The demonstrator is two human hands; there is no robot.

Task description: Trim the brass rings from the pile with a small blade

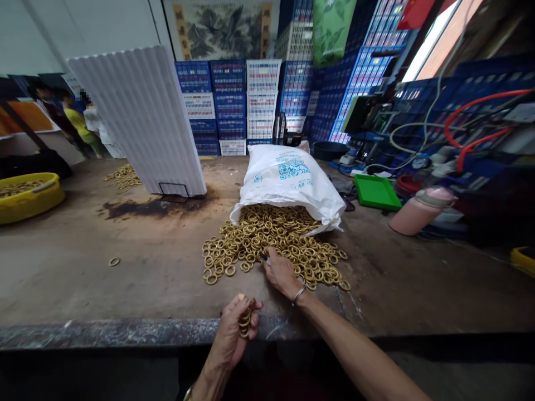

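Observation:
Brass-coloured rings [267,236] lie in a loose heap that spills from the mouth of a white woven sack [292,178]. Close to the table's front edge, my left hand [236,328] is closed around several of these rings, held as a short stack [244,323]. My right hand [282,273] reaches to the near side of the heap, its fingers pinched on a small dark-tipped tool [264,257]. The tool's exact kind is too small to make out. Whether the right fingers also hold a ring is hidden.
A single ring [114,262] lies apart at left. A white corrugated panel [142,122] stands behind it, near a yellow tub [31,195]. On the right are a green tray [377,192] and a pink bottle [422,211]. Stacked crates [228,106] line the back; people stand far left.

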